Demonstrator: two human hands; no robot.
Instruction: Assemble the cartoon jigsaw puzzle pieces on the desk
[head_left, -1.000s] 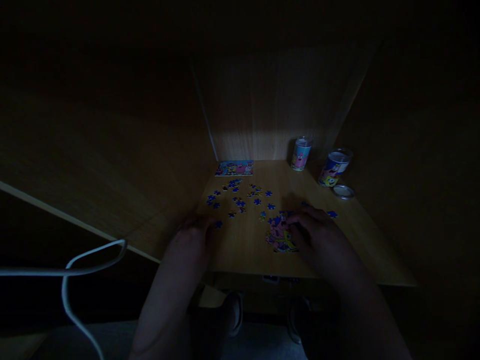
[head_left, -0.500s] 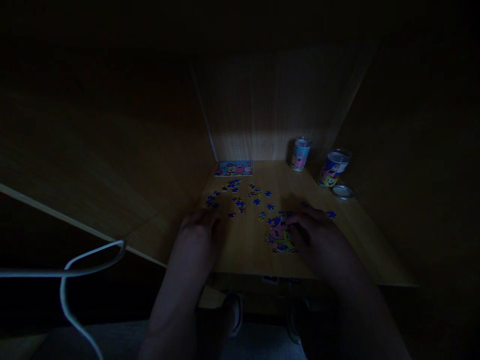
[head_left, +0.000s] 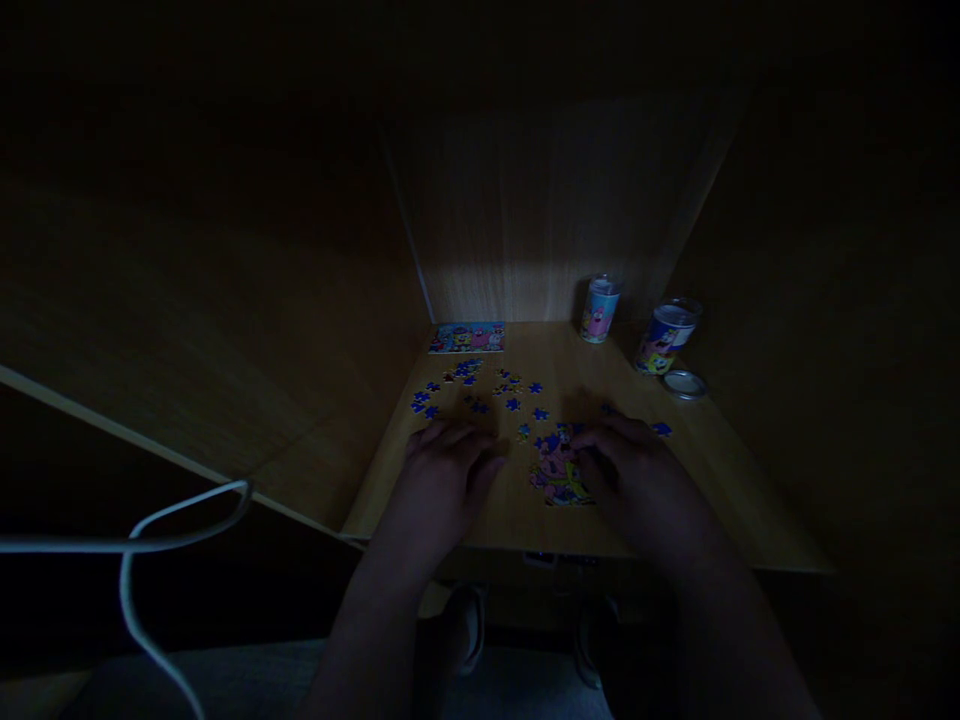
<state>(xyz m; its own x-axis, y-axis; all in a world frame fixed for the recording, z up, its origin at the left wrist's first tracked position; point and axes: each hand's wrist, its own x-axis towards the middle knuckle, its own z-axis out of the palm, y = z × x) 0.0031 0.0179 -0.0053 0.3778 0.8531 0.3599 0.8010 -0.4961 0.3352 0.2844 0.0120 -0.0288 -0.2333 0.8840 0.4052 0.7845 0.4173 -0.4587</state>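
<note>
A partly joined jigsaw puzzle (head_left: 559, 470) in pink, yellow and blue lies near the table's front edge. At its upper right side my right hand (head_left: 626, 460) is closed, thumb and fingertips pinched over a puzzle piece that they mostly hide. To the left, my left hand (head_left: 450, 470) hovers low over the table, palm down, thumb apart from the loosely bent fingers, with nothing visible in it. Just beyond its fingers are loose blue puzzle pieces (head_left: 478, 406). Single pieces such as a blue one (head_left: 541, 414) lie between the hands and farther back.
A cartoon picture card (head_left: 466, 338) lies at the back left. Two printed cans, one farther back (head_left: 600, 312) and one nearer (head_left: 666, 338), stand at the right beside a round lid (head_left: 684, 384). Wooden panels (head_left: 517, 230) enclose the table. A white cable (head_left: 127, 590) hangs at lower left.
My left hand has moved right and its thumb has spread from the fingers; it now covers some loose pieces. My right hand has stayed at the puzzle's edge.
</note>
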